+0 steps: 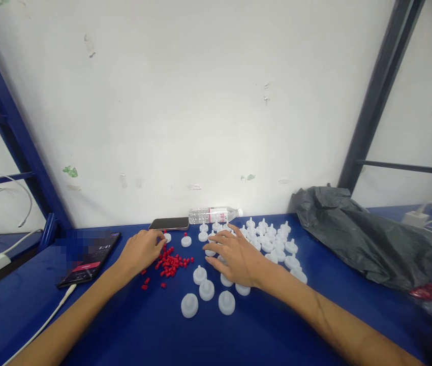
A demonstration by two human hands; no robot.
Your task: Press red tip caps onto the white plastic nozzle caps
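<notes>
My left hand [140, 250] rests on the blue table [132, 330], fingers curled at the edge of a pile of small red plastic pieces [171, 264], fingertips beside a white cap [167, 237]. What the fingers pinch, if anything, is hidden. My right hand [235, 256] lies flat with fingers spread over a group of white plastic caps [273, 241], its fingertips on one cap [210, 250]. More white caps [206, 297] stand in front of my hands.
A phone [88, 258] on a white cable lies at the left, a second dark phone [169, 223] and a lying water bottle [214, 215] by the wall. A black plastic bag [364, 239] fills the right side. Blue rack posts stand at both sides.
</notes>
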